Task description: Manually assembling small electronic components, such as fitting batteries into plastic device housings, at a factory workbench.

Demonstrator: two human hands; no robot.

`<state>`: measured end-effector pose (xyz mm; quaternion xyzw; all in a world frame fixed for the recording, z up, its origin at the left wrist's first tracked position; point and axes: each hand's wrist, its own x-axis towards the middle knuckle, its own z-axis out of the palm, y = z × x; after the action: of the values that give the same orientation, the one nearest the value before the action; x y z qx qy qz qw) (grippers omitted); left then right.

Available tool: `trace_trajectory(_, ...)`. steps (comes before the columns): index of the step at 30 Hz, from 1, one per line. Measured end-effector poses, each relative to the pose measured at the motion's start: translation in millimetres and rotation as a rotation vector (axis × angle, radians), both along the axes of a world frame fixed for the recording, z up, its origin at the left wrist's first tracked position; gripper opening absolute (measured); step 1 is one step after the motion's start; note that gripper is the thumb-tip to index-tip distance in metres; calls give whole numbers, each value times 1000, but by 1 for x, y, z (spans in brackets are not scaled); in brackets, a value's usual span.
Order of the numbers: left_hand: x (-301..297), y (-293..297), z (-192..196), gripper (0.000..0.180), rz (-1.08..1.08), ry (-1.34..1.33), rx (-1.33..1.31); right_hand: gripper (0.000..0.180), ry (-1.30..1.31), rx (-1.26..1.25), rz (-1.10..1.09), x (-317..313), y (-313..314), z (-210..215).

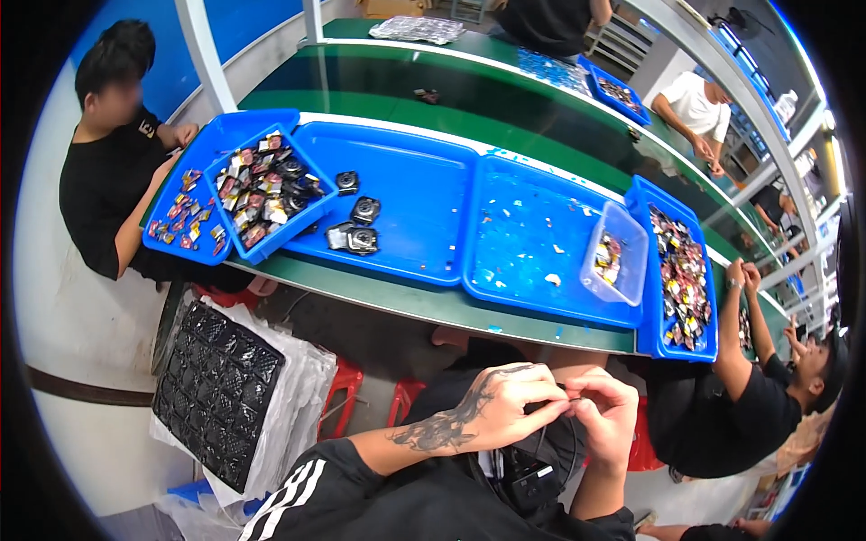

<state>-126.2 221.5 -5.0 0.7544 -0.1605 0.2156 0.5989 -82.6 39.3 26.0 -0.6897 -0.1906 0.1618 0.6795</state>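
My left hand [520, 403] and my right hand [603, 408] meet above my lap, fingertips pressed together in a pinch. A tiny dark bit shows between the fingertips, too small to name. Below the hands, a black box-shaped device [532, 478] with a black cable [577, 448] lies against my body. The nearest tray on the table beyond my hands is a blue tray [519, 293] with white and coloured scraps; a clear plastic bin [637, 270] of small parts stands at its right end.
Another blue tray [406, 149] holds a few black camera-like parts [363, 240]. A smaller blue bin [257, 252] heaped with parts rests over it at left. A full blue tray [641, 316] stands right. Stacked black moulded trays [216, 392] stand lower left. Co-workers sit on both sides.
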Motion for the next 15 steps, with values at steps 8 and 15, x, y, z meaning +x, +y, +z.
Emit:
trace_trajectory(8,3,17,1,10,23,23,-84,30,-160,17,96,19,21,1)
trace_trajectory(15,0,18,5,11,-7,185,-148,20,-169,82,172,37,22,-9)
